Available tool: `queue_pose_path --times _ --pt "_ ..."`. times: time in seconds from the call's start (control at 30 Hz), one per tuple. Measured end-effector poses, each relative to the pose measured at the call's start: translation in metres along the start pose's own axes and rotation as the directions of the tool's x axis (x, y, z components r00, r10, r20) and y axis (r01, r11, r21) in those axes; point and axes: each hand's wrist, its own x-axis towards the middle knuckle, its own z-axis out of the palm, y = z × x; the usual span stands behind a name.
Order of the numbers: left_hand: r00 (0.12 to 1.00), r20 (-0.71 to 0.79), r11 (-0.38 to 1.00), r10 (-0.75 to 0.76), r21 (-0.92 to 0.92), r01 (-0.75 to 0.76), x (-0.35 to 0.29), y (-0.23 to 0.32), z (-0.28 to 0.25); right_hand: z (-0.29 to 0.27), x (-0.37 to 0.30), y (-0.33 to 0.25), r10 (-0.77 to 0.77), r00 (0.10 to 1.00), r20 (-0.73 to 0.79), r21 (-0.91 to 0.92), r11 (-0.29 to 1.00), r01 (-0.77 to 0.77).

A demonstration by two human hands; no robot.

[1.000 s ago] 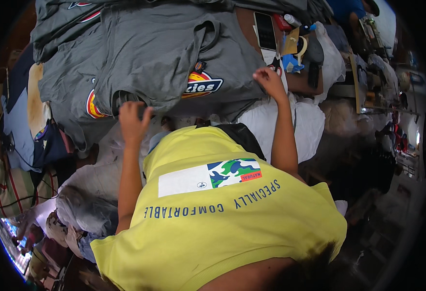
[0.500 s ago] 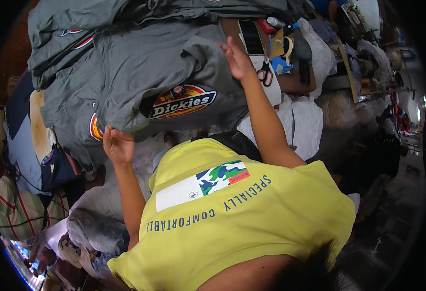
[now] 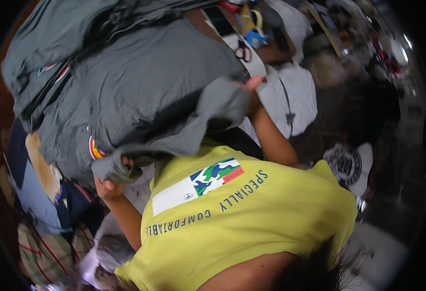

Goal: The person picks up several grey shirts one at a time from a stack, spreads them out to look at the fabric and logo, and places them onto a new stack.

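Together, left hand [image 3: 108,187] and right hand [image 3: 254,92], both closed, pinch one grey shirt [image 3: 181,141]

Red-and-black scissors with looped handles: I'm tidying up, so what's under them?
Flat white paper shows beneath the scissors; whatever that paper covers cannot be seen.

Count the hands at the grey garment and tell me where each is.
2: the left hand grips a gathered edge of the grey garment, left of the yellow shirt; the right hand is at its raised right end, too blurred to show its grip.
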Motion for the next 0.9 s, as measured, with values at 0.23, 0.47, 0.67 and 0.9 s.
queue_pose_path --times 0.23,0.47,0.67,0.9 --pt "0.987 -0.161 0.971 0.030 -0.230 -0.067 -0.022 0.004 -0.029 0.033 -0.014 0.029 -0.202 0.966 -0.162 0.010 0.979 0.206" --pt "0.907 -0.390 0.975 -0.162 -0.207 0.085 -0.015 0.012 -0.045 0.064 -0.018 0.041 -0.109 0.905 -0.411 -0.231 0.973 0.012" --pt "0.949 -0.262 0.980 -0.178 -0.137 0.146 -0.009 0.031 -0.040 0.051 -0.050 0.004 -0.283 0.803 -0.524 -0.409 0.911 0.054" --pt "0.965 -0.116 0.962 -0.233 -0.169 0.212 -0.016 -0.004 0.000 0.095 -0.021 -0.021 -0.371 0.839 -0.398 -0.488 0.860 0.150"
